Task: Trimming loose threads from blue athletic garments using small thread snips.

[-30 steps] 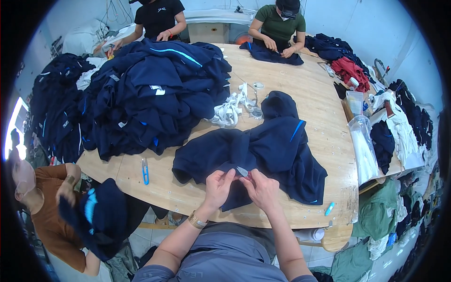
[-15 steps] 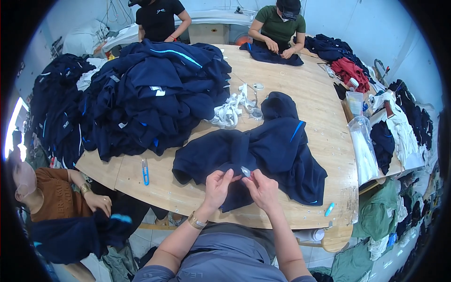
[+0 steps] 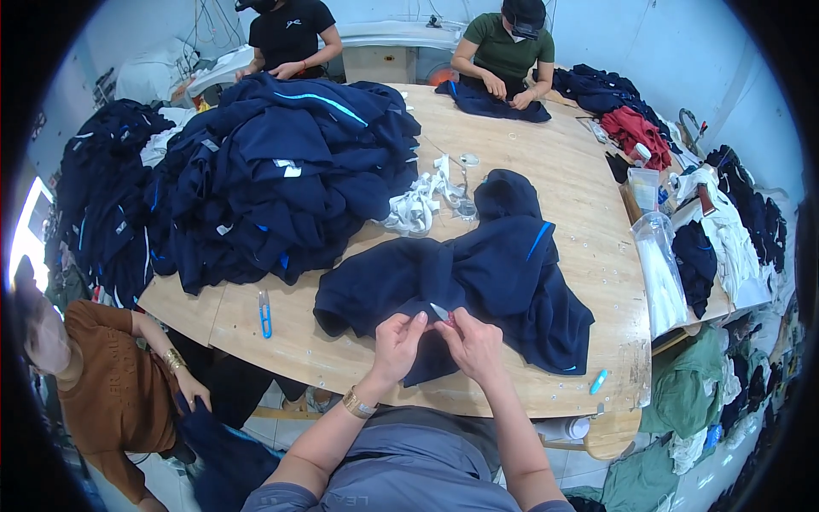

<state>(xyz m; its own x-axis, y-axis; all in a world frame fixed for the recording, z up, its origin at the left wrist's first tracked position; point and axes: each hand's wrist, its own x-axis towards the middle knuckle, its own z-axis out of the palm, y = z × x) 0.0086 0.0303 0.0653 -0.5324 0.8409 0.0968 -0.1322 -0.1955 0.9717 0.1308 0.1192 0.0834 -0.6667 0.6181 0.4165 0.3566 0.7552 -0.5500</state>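
Note:
A navy garment (image 3: 505, 264) with a bright blue stripe lies spread on the table before me, its near part under my hands. My left hand (image 3: 396, 346) is closed at its near edge, thumb and fingers pinching the cloth. Close beside it, my right hand (image 3: 471, 343) is closed around small thread snips (image 3: 439, 312). Only their pointed metal blades show, tips up and to the left; my fingers hide the rest. Off to the left, blue-handled thread snips (image 3: 265, 316) lie on the wood. A small turquoise tool (image 3: 599, 381) rests near the right front edge.
A tall heap of navy garments (image 3: 273, 179) covers the table's (image 3: 589, 247) left side. White strips (image 3: 418, 203) lie beyond my garment. Two people stand across the table; another person (image 3: 119, 384) sits close at my left. A clear bag (image 3: 664, 273) stands at the right edge.
The snips' blades have turned to point more up and left; my hands stay nearly in place. The person at left has leaned and lowered a navy garment.

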